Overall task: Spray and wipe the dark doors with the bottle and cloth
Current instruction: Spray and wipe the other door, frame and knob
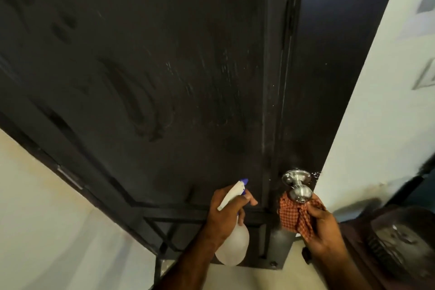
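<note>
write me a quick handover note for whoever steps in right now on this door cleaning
Left hand grips the spray bottle, nozzle aimed at the dark door.
Right hand holds the checked cloth bunched against the underside of the steel door knob.
Done: the door panel shows wipe streaks and smears over much of its face.
Left: white specks remain around the knob plate and the door's edge strip; finish the knob, then wipe those. The lower panel looks untouched, though that is hard to tell.

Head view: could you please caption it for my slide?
Left hand holds bottle; right hand presses cloth to knob on door.
</note>
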`<state>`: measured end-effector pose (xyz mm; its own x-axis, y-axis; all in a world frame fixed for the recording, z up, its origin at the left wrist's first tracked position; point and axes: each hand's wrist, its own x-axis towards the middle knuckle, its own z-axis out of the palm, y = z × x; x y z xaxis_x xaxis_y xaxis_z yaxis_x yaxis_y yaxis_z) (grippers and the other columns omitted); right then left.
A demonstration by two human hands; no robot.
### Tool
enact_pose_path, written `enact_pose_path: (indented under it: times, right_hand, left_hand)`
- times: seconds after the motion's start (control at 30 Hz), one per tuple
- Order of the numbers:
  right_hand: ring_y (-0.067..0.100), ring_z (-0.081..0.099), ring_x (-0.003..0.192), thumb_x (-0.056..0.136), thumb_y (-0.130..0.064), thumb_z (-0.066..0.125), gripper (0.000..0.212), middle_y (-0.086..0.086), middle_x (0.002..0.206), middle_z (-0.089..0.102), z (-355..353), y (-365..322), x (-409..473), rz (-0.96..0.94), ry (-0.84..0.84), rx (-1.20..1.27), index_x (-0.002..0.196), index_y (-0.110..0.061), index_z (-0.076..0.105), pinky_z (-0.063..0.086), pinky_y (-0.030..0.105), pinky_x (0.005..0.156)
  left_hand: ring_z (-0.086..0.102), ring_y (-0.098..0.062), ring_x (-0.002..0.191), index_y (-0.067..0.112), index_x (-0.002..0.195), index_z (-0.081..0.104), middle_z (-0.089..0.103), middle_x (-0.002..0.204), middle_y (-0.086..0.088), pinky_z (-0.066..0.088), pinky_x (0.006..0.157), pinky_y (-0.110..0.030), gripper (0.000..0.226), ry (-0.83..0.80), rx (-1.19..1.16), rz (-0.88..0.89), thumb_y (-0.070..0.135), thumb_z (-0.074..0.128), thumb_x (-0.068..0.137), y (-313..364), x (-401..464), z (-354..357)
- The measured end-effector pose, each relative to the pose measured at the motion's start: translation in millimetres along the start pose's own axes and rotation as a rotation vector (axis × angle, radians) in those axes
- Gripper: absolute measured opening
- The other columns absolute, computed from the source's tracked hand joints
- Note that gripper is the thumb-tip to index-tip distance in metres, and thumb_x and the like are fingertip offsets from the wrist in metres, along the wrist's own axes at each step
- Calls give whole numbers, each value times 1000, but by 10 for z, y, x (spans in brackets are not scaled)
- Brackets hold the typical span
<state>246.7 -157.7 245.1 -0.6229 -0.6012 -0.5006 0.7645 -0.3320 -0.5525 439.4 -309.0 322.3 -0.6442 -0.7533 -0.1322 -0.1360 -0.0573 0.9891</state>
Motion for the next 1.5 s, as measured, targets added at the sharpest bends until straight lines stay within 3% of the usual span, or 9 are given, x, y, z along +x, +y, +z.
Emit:
enact_pose_path:
  times: [0.13,0.5,0.77,0.93,1.03,1.13,1.2,1.3,1.5]
  right_hand:
    - [41,74,112,98,3,39,48,23,128,74,-126,289,-435,-77,107,102,126,-10,75,58,59,101]
    - [38,74,116,109,-2,34,48,17,133,74,-104,968,-1582,-203,306,188,145,-15,62,63,53,86]
    - [42,66,127,108,-4,38,45,18,135,73,-265,1225,-1966,-125,361,94,146,-14,61,54,58,97]
    - [48,70,117,101,-8,54,36,25,121,77,-88,1633,-2507,62,220,-44,135,-3,64,58,57,91]
    - [49,72,116,91,-10,64,43,23,122,77,79,1806,-2822,67,113,-132,134,-10,67,57,70,98]
    - [46,71,118,97,-1,61,38,20,123,77,386,1787,-2965,-39,-1,-172,134,-11,68,52,70,107]
    - [42,71,121,96,7,60,42,19,125,77,590,1692,-3016,-115,-88,-180,133,-10,69,53,64,109]
    - [36,71,123,93,11,65,53,13,130,76,767,1598,-3047,-185,-185,-248,138,-16,68,52,67,109]
    - [23,75,115,84,4,85,59,-1,123,78,967,1693,-3194,-606,-161,-601,130,-30,72,63,54,97]
  left_hand:
    - [55,-14,47,3,94,76,79,88,-9,49,49,-25,22,-123,23,-35,23,68,91,-114,-283,-157]
    - [54,-31,60,9,111,67,80,93,-6,49,54,-33,10,-214,9,-50,8,64,101,-211,-1220,-463]
    - [57,-13,51,0,116,68,80,90,-5,54,54,-27,20,-199,51,-25,13,63,102,-180,-1584,-554]
    - [62,-12,54,9,123,68,68,76,-9,59,61,-25,33,-71,91,-132,28,74,97,-265,-2011,-744]
    - [59,-8,48,11,99,71,63,63,-7,55,56,-19,9,-63,149,-144,20,70,99,-215,-2359,-933]
    - [55,-11,45,13,73,62,57,60,-7,51,48,-16,27,-96,222,-189,10,70,99,-51,-2658,-1136]
    - [54,-16,50,18,68,63,59,60,-6,57,52,-32,23,-71,203,-138,18,73,89,46,-2798,-1242]
    - [55,-22,52,18,71,69,68,67,-11,51,55,-33,15,-5,68,-54,29,73,79,169,-2923,-1386]
    - [53,-18,48,10,82,78,63,54,-3,52,57,-28,25,58,74,70,5,62,101,310,-2761,-1512]
